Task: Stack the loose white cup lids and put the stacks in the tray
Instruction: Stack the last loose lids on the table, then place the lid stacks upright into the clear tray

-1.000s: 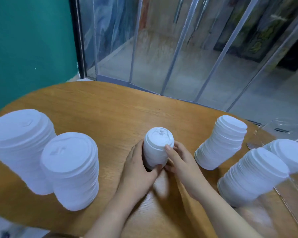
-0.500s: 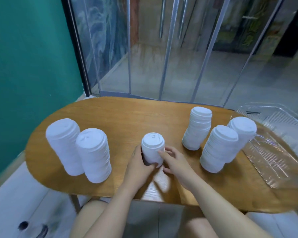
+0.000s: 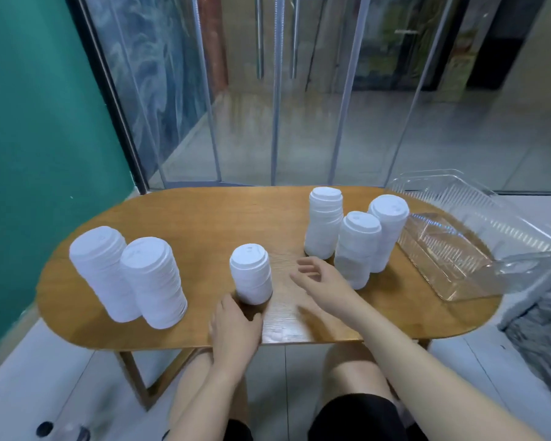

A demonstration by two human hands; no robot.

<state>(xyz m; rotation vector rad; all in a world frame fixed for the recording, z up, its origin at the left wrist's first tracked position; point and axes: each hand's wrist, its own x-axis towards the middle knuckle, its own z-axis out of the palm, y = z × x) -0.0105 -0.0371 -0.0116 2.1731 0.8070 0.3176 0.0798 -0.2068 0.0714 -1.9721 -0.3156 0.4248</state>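
A clear plastic tray (image 3: 452, 246) is seen at the right end of the wooden table (image 3: 204, 224), overhanging its edge; nothing is seen inside it. No writing can be read on the tray or lids. Six stacks of white lids stand on the table: two (image 3: 128, 281) near the left end, three (image 3: 353, 237) just beside the tray, and a short stack (image 3: 251, 273) near the front edge. The left hand (image 3: 234, 329) rests at the short stack's base, fingers loosely curled, gripping nothing. The right hand (image 3: 323, 281) is held above the table, fingers released
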